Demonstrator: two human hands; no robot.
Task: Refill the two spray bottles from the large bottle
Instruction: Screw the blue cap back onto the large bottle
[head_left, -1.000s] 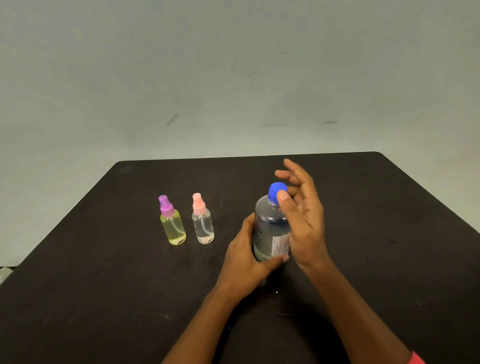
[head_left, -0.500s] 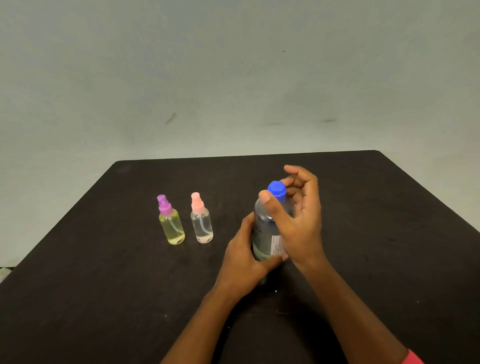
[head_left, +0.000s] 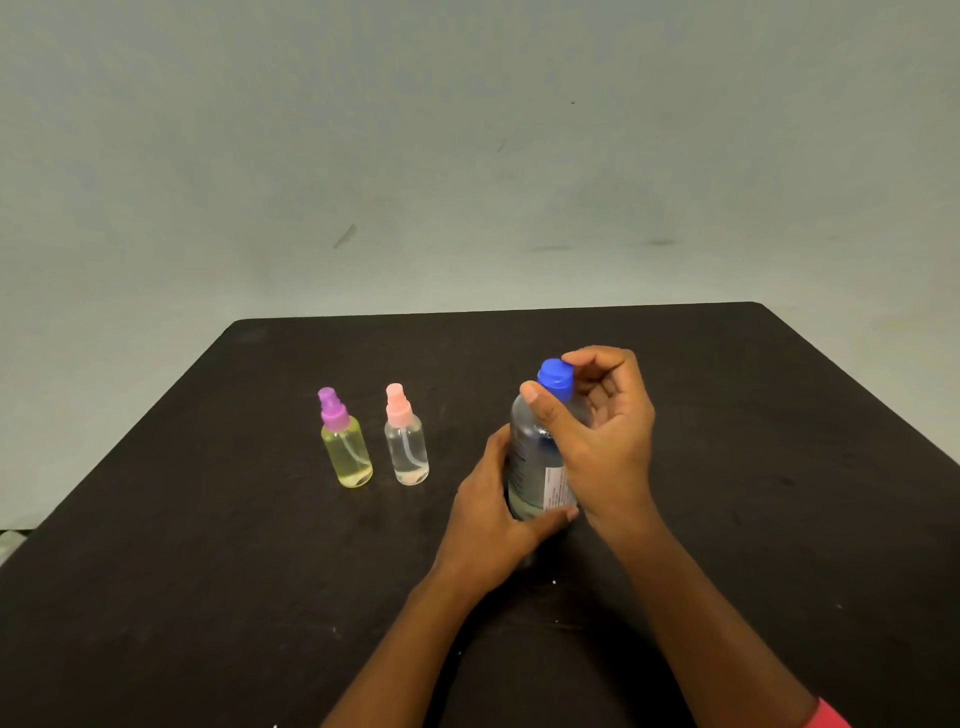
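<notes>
A large clear bottle (head_left: 530, 457) with a white label stands upright on the black table (head_left: 208, 545). My left hand (head_left: 493, 514) grips its lower body. My right hand (head_left: 597, 431) curls around its blue cap (head_left: 555, 380), thumb on the near side and fingers behind. To the left stand two small spray bottles, both closed: a yellow spray bottle (head_left: 348, 452) with a purple top and a clear spray bottle (head_left: 408, 452) with a pink top. Each holds a little liquid at the bottom.
A pale grey-green wall (head_left: 467, 156) rises behind the table's far edge. The table's left and right edges slant outward toward me. Something small and pale (head_left: 8, 543) shows past the left edge.
My right hand went from hovering with straight fingers beside the cap to closing thumb and fingers around it. My left hand and the small bottles stayed put.
</notes>
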